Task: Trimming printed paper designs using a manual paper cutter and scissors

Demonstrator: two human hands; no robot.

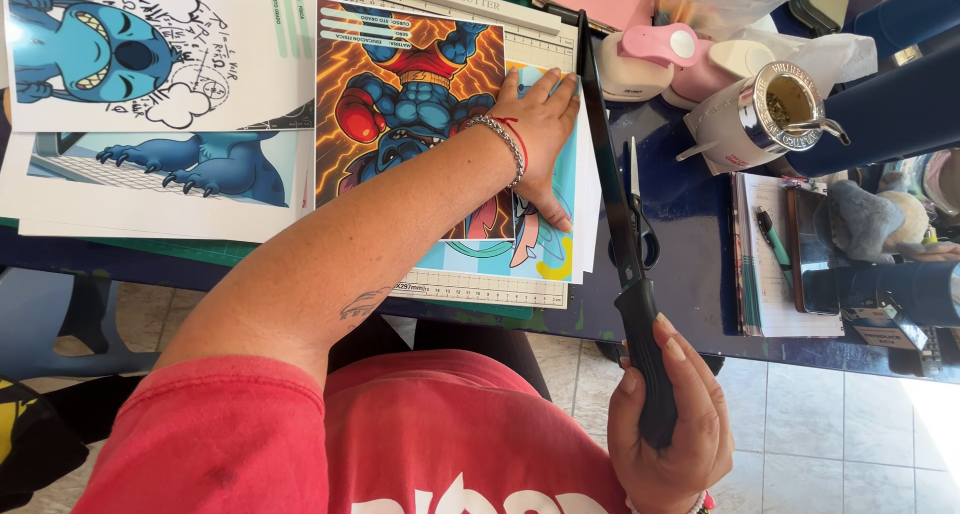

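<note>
The right hand (pixel 665 414) is wrapped tight round the black handle of the cutter arm (pixel 612 184); the left hand (pixel 540 134) lies flat, fingers spread, pinning glossy cartoon prints (pixel 410 94) on the paper cutter (pixel 480 289). Scissors (pixel 640 209) lie just right of the arm, with pink punches (pixel 665 59) and a metal-rimmed cup (pixel 770 109) beyond.

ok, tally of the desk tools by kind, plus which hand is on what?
Guillotine paper cutter with black lever handle, gripped by the right hand: 1
Colour cartoon print sheets being pressed flat under the left hand: 1 stack
Black-handled scissors: 1
Pink and cream craft punches: 2
Green pen on the notebook: 1
Total: 6
</note>
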